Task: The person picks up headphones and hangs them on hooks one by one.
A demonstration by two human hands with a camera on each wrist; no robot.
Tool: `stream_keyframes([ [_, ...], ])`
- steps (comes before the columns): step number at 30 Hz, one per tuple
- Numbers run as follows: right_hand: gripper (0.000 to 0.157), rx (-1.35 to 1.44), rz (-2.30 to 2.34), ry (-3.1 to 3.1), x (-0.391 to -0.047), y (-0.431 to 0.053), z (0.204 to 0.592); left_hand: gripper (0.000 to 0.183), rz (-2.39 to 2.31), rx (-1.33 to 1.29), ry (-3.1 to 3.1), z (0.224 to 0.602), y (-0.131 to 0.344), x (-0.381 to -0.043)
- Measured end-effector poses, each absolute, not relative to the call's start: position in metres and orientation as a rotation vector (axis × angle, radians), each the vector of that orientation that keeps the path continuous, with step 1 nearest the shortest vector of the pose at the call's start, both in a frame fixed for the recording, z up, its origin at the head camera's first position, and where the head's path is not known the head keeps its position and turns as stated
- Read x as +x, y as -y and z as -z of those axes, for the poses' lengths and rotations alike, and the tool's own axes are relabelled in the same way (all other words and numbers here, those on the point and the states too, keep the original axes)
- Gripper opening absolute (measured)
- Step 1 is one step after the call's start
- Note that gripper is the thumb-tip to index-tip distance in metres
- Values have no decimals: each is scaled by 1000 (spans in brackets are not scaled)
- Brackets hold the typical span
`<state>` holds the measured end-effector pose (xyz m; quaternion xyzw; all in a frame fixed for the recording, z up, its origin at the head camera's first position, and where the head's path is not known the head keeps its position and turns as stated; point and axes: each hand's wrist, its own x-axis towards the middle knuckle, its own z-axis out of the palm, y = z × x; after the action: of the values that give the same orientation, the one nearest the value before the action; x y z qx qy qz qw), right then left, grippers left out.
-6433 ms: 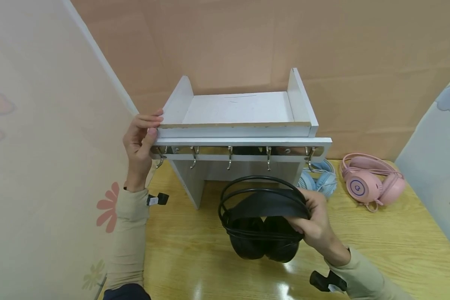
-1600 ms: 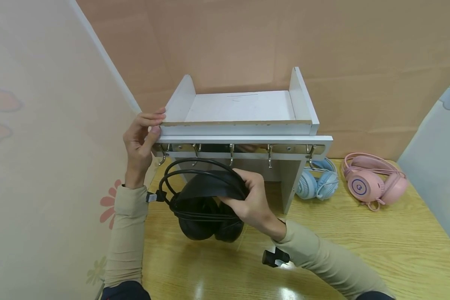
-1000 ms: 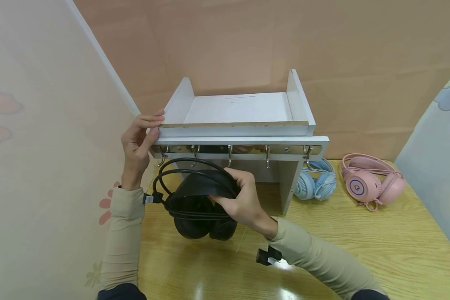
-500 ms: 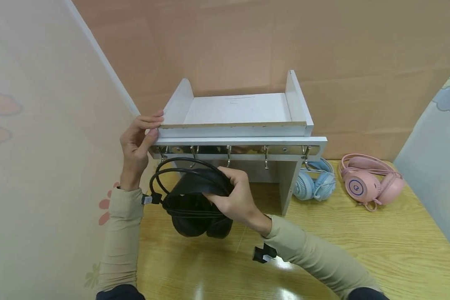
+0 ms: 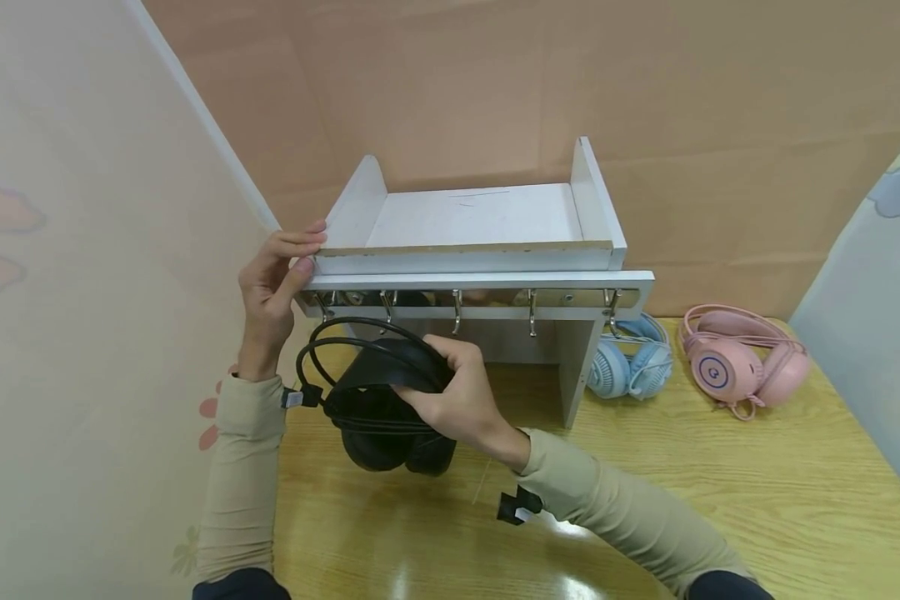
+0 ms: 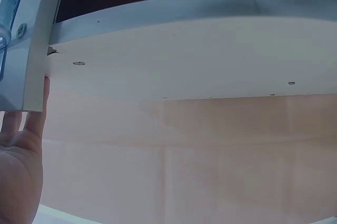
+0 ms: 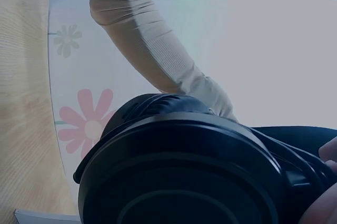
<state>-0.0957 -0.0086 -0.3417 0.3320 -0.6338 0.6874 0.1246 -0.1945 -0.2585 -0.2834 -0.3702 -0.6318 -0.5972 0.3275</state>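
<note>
We see the black over-ear headphones (image 5: 378,404) in front of the left half of the white hook shelf (image 5: 465,264); the right grip (image 5: 457,392) is clamped on their headband (image 5: 386,362), which reaches leftward from it, earcups (image 5: 431,457) beneath; the left grip (image 5: 272,287) clasps the shelf's left corner.

A tan left sleeve (image 5: 242,483) and a matching tan right sleeve (image 5: 622,510) are wrinkling along their length, each running up into dark navy cloth (image 5: 242,586). A small black block (image 5: 311,395) is jutting from the left sleeve's end, a similar black block (image 5: 510,507) from the right's, each carrying a white label (image 5: 294,400).
</note>
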Motion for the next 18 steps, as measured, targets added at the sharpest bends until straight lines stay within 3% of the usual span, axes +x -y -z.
stream_keyframes([
  [18,13,950,-2009,1889,-96,20,347,18,1547,-967,1660,284,258,-196],
])
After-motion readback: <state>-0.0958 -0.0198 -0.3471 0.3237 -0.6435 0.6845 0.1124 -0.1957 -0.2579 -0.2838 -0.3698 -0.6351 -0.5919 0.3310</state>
